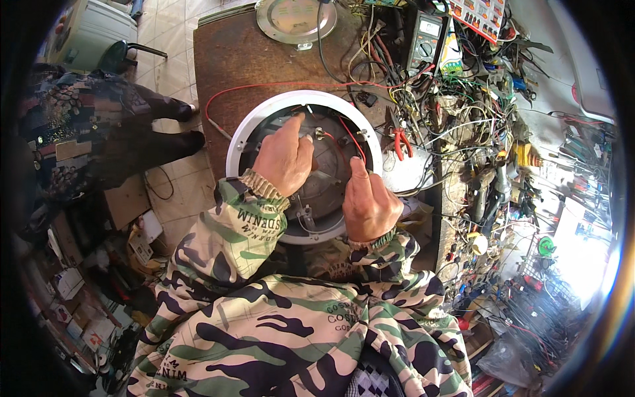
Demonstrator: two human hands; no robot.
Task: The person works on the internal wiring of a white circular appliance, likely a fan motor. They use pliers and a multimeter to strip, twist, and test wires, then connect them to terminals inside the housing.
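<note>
A round appliance housing (pixel 239 149) with a white rim and a dark metal inside lies in front of me, at the table's near edge. My left hand (pixel 284 153) reaches into it, index finger stretched toward the far inner wall beside a small white piece (pixel 309 110); its lower fingers are hidden. Over the right side of the housing, my right hand (pixel 372 205) has thumb and forefinger pinched on a red wire (pixel 352 132) that runs down along the inner wall. A metal bracket (pixel 305 217) with thin wires sits at the near inside.
A multimeter (pixel 426 43) stands at the far right; its red lead (pixel 278 85) crosses the brown table (pixel 254 63). Red-handled pliers (pixel 401 142) lie right of the housing. Beyond is a round metal plate (pixel 296 20). Tangled wires and tools crowd the right; a person (pixel 86 132) is at left.
</note>
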